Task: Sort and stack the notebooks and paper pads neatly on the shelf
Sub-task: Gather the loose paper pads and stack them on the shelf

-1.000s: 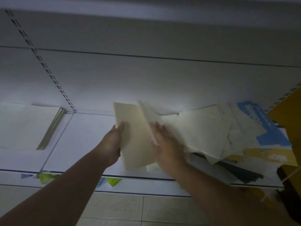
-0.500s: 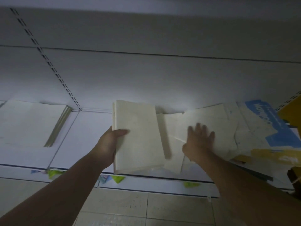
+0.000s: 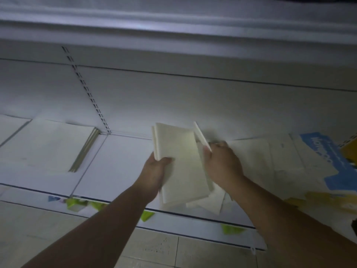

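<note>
Notebooks and paper pads lie on a white shelf (image 3: 116, 171) that runs the full width of the view, backed by a pale panel with a slotted upright (image 3: 90, 97). A tiled floor (image 3: 154, 248) shows below the near edge.

Right section: a loose heap of cream notebooks (image 3: 257, 161) lies spread at mixed angles, overlapping one another. A blue-printed pad (image 3: 328, 157) lies at the far right of this heap, partly under cream sheets. A yellow item (image 3: 349, 149) sits at the right margin; its nature cannot be determined.

Left section: a flat stack of white pads (image 3: 48, 144) lies squared, well apart from the heap.

Centre: a bundle of cream notebooks (image 3: 179, 163) is held over the shelf, just left of the heap, its near end close to the front edge. Whether it rests on the shelf cannot be determined. The left hand (image 3: 154, 171) grips the bundle at its left edge, thumb on the top cover, fingers curled beneath.

The right hand (image 3: 222, 163) grasps a single thin notebook (image 3: 201, 137), fingers curled round it. This notebook stands tilted on edge, just beside the bundle's right side.

Green tags (image 3: 146, 215) hang along the front edge.
</note>
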A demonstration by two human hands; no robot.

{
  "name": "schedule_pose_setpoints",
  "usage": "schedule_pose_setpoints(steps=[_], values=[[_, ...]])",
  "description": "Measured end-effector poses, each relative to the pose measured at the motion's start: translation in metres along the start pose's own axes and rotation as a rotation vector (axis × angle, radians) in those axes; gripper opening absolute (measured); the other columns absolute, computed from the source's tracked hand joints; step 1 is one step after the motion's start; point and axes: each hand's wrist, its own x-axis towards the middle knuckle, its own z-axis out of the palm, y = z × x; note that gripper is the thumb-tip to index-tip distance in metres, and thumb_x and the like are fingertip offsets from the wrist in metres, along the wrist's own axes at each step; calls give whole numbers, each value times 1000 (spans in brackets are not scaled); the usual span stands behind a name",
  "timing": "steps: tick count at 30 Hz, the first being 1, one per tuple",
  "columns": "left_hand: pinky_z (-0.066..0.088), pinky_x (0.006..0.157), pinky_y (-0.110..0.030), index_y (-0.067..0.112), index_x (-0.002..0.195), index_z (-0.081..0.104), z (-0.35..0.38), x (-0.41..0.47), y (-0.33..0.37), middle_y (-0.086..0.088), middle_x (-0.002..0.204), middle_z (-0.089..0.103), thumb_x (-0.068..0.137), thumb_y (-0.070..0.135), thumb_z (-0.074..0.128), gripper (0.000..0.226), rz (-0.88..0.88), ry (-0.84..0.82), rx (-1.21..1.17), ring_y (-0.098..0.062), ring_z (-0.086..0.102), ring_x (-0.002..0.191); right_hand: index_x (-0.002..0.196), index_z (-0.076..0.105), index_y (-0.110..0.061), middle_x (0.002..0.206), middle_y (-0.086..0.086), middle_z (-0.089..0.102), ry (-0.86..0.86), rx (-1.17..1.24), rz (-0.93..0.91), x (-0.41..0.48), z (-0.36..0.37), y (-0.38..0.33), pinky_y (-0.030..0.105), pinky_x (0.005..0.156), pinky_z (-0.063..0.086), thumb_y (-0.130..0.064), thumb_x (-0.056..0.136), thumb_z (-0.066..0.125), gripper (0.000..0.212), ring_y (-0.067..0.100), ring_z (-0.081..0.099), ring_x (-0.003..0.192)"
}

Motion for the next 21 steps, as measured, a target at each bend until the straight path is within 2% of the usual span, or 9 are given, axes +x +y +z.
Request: schedule_pose_setpoints(steps=[3,6,8,11,13,16,17,19,21], values=[[58,75,-41,18,112,63,10,-12,1,-13,97,72,87,7,54,28,63,-18,32,-30,70,88,121,57,-17,124,12,47,-140,140,-48,-7,9,-51,34,90,44,-38,99,32,39,31,56,106],[57,77,-41,21,110,65,-3,-26,5,-12,99,72,90,11,52,26,87,-12,-23,-29,70,92,111,60,-19,123,5,46,-194,334,-54,-11,20,-80,31,92,45,-40,93,42,33,25,56,104],[55,85,-46,26,111,65,-22,-36,7,-9,104,72,92,30,54,22,125,12,-25,-26,69,97,96,62,-17,117,6,54,-197,443,-62,-13,24,-97,33,90,48,-40,93,40,32,24,58,98],[54,89,-39,25,120,60,-52,-58,9,-6,112,70,85,59,47,51,133,84,-21,-20,67,104,85,62,-13,105,10,58,-256,458,-102,-24,33,-128,32,82,50,-23,87,46,19,27,60,88],[55,87,-38,17,122,58,-75,-74,13,-12,113,69,81,50,59,53,124,139,-67,-23,67,102,86,63,-4,98,11,62,-343,522,-126,-33,42,-148,34,80,51,-15,81,49,18,28,61,87],[57,76,-38,9,114,63,-122,-98,16,-22,107,69,74,14,75,43,121,132,-117,-29,69,91,82,67,-4,80,5,62,-529,721,-122,-49,43,-178,30,72,49,-12,86,53,17,20,59,76],[58,73,-38,8,113,63,-139,-108,17,-22,104,70,69,7,72,45,108,139,-129,-30,69,87,89,70,-8,84,3,62,-516,690,-137,-51,43,-184,28,75,46,-15,89,53,18,19,58,81],[59,71,-39,5,114,61,-174,-126,22,-20,99,71,62,3,69,52,67,164,-166,-31,70,81,115,65,-14,110,0,59,-339,471,-212,-53,50,-191,28,85,45,-24,92,54,27,18,58,100],[57,74,-44,5,115,60,-213,-140,31,-21,97,71,60,4,67,55,24,173,-219,-34,69,81,132,51,-17,126,2,54,-403,506,-156,-63,61,-204,32,86,50,-29,93,52,41,20,57,107]])
